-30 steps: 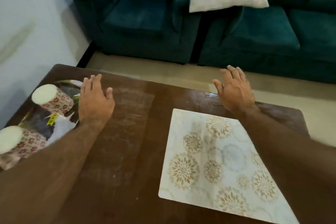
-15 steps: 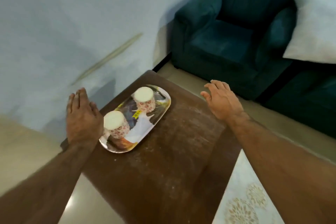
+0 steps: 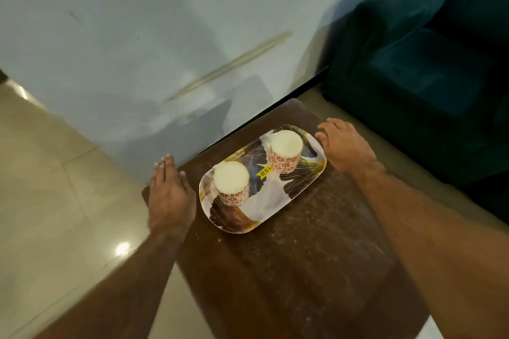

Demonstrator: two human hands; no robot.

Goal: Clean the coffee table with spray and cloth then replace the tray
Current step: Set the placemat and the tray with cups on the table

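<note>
Here, the coffee table (image 3: 289,270) is dark brown wood with rounded corners, its glossy top dulled by pale dusty speckles and smears. Near its far corner, by the wall-side edge, lies the tray (image 3: 278,195): an oblong with rounded ends and a shallow raised rim, glossy, printed in white, dark blue and brown with gold fan-like lines. A small yellow price sticker (image 3: 264,171) sits at its middle. Two cups stand upside down on it, pale flat bases upward, with red flower patterns on white walls: the near cup (image 3: 232,183) at the tray's left end, the far cup (image 3: 285,152) at the right end, apart from each other.

The left hand (image 3: 169,195) hovers at the table's left corner, just beside the tray's near end, fingers straight and close together, holding nothing. The right hand (image 3: 344,146) is at the tray's far end, fingers loosely spread and slightly bent over the rim; whether they touch it cannot be told.

The table's wall-side edge runs close to a pale blue-white wall (image 3: 137,36). A teal sofa (image 3: 427,77) stands beyond the far edge. Beige glossy floor tiles (image 3: 55,187) lie open to the left, and bare tabletop stretches between tray and near edge.
</note>
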